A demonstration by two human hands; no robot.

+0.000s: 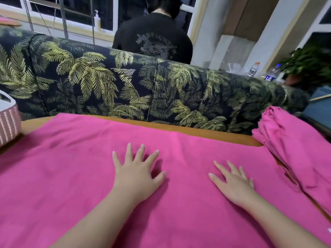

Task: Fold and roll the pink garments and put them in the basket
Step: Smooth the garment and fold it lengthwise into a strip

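Wooden table (206,130) in front of a palm-print sofa (125,86). Pink garment (71,167) spread flat across the table. Left hand (138,173) and right hand (234,185) both flat on it, fingers straight, grip on nothing. Basket (8,120) at the table's left edge. More pink garments (295,149) piled at right.

A garment (89,167) lies spread over the worktop (206,131), with the left hand (138,174) and right hand (234,185) flat on it, side by side; a heap of garments (293,149) sits at its right end; a basket (8,120) stands at the left edge. Behind the worktop runs a sofa (125,86); behind that, a person (154,36); bottles (263,72) stand far right.
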